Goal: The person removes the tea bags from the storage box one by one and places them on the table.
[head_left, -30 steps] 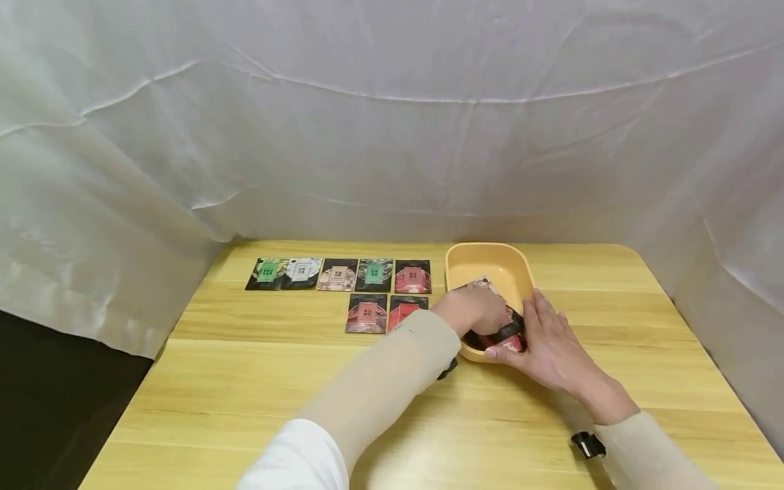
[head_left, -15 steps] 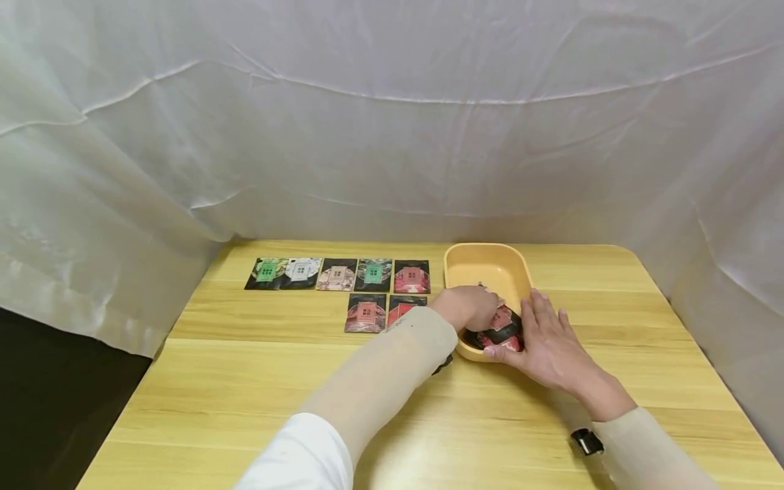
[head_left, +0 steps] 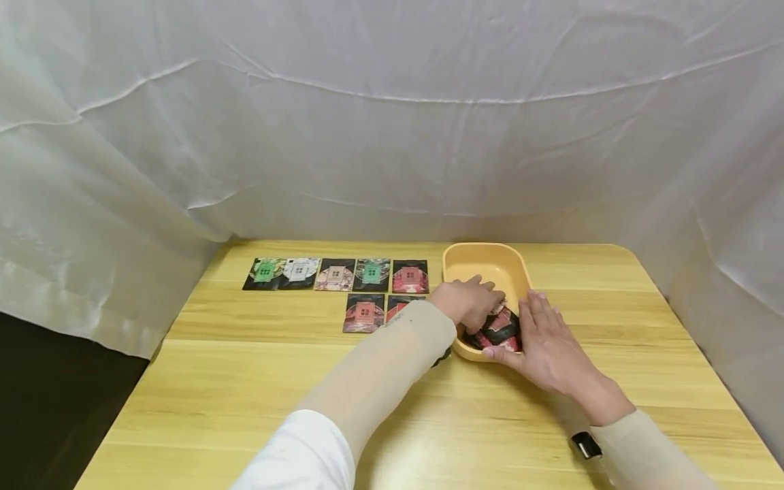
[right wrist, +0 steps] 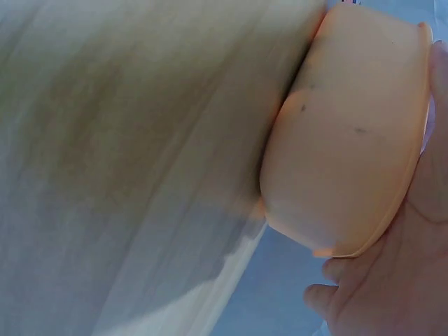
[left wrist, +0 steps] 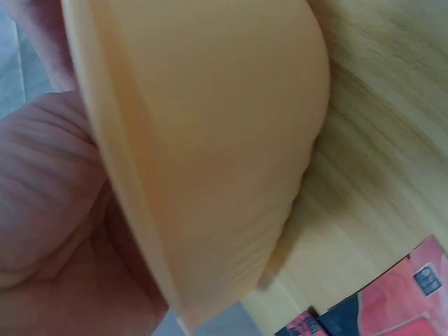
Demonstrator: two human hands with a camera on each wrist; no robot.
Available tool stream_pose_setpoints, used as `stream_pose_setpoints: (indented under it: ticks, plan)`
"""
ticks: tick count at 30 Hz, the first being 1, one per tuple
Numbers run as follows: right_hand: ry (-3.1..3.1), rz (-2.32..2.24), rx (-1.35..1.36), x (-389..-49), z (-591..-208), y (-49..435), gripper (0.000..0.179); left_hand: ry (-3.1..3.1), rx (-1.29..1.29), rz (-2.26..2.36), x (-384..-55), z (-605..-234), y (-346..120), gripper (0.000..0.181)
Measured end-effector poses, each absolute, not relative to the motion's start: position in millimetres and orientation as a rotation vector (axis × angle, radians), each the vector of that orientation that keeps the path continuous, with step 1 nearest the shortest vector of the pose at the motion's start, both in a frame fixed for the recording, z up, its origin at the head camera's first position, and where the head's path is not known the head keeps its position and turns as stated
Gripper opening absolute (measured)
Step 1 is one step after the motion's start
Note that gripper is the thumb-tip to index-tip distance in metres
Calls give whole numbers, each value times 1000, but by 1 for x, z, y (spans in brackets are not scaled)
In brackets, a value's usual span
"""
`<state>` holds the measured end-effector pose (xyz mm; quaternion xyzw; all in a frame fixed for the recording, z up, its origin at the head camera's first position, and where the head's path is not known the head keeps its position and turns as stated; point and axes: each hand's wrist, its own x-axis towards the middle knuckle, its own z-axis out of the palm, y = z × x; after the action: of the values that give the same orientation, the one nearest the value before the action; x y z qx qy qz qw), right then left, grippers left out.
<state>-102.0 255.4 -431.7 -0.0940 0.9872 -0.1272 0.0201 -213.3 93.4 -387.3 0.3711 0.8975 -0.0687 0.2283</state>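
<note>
In the head view, a yellow plastic box (head_left: 486, 253) stands on the table with several dark and red printed sachets (head_left: 503, 328) heaped at its near end. My left hand (head_left: 468, 301) reaches in over the left rim, fingers bent at the sachets; its thumb and fingertips are hidden, so I cannot tell whether it pinches one. My right hand (head_left: 554, 347) rests along the box's right side, fingers straight, thumb across the near rim. The right wrist view shows the right palm (right wrist: 399, 280) against the box's outer wall (right wrist: 343, 133).
Left of the box, several flat sachets lie in a row, including a green one (head_left: 265, 272) and a pink one (head_left: 410, 277). Below them lie a dusky-red sachet (head_left: 364, 313) and a red one (head_left: 398, 306), partly behind the left sleeve. A pale curtain (head_left: 392, 150) hangs behind the table.
Inside the box, my left hand's fingers have spread and come up from a tighter curl, and the sachets beneath have shifted. My right hand stays at the box's side.
</note>
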Motion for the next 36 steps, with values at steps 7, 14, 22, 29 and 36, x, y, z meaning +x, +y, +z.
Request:
stream_pose_setpoints:
  ticks: [7,14,22,29,36]
  plan:
    - [3058,-408,-286,-103,-434,254,124,2460,1022,-77,-220,-392,90,86]
    - [3054,-430,-283,-102,-433,252,124,2481,970,-101,-219,-391,89,101]
    - [3056,-436,-286,-102,-434,252,124,2452,1003,-57,-220,-394,91,93]
    - [3042,-457,-269,-102,-434,254,124,2546,1084,-11,-217,-389,95,86]
    - [3026,-476,-261,-102,-434,256,125,2657,1134,-20,-208,-375,97,81]
